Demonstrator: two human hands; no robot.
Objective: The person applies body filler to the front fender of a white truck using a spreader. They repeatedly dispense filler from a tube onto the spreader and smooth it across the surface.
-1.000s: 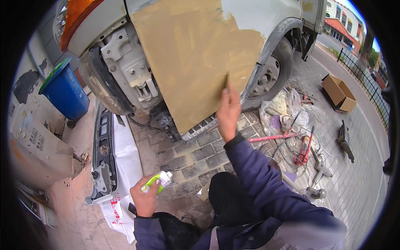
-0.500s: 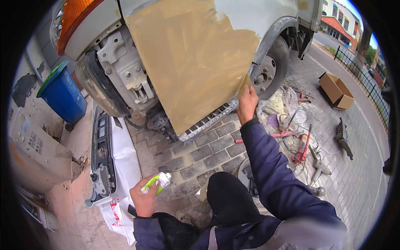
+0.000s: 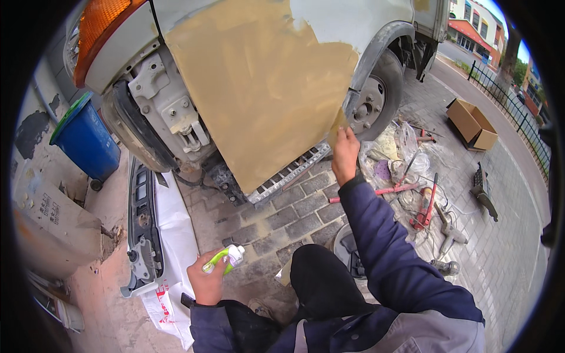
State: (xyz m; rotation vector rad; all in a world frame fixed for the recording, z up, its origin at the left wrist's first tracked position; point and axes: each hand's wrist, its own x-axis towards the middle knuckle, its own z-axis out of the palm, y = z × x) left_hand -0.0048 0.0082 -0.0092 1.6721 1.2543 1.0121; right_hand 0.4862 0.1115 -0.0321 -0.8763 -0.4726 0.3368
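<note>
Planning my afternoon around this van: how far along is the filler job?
Tan filler already covers most of the panel. In hand: the right hand works its lower right edge; the left hand holds a green-and-white tube. The detached bumper lies on the ground.

1. Blue wheeled plastic bin with green lid (image 3: 87,141) at left, near the wall.
2. Open brown cardboard box (image 3: 472,123) on paving, right.
3. Red long-handled tools (image 3: 425,203) among crumpled plastic sheeting (image 3: 393,147).
</note>
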